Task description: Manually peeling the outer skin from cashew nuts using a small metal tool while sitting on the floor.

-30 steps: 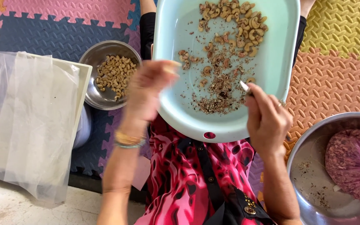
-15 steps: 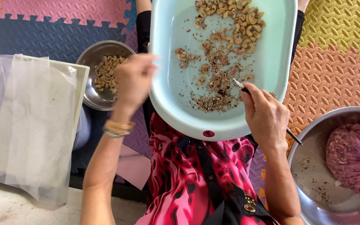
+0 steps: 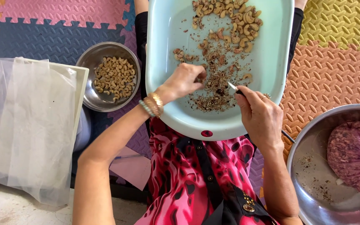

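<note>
A pale blue plastic tray (image 3: 167,50) rests on my lap, holding cashew nuts (image 3: 230,16) at its far end and brown skin scraps (image 3: 213,89) in the middle. My left hand (image 3: 184,81) reaches into the tray, its fingertips pinched on a nut among the scraps. My right hand (image 3: 261,114) grips a small knife (image 3: 233,87), blade tip pointing at the scraps. A steel bowl (image 3: 89,71) of peeled cashews (image 3: 115,77) stands on the floor to the left of the tray.
A translucent plastic bag (image 3: 34,125) drapes over a white box at left. A large steel basin (image 3: 313,166) at right holds a pink bag of scraps (image 3: 355,154). Coloured foam floor mats (image 3: 334,62) lie all around.
My left hand moved from over the steel bowl at left back into the tray and pinched onto a nut. The right hand with the knife stayed nearly still.
</note>
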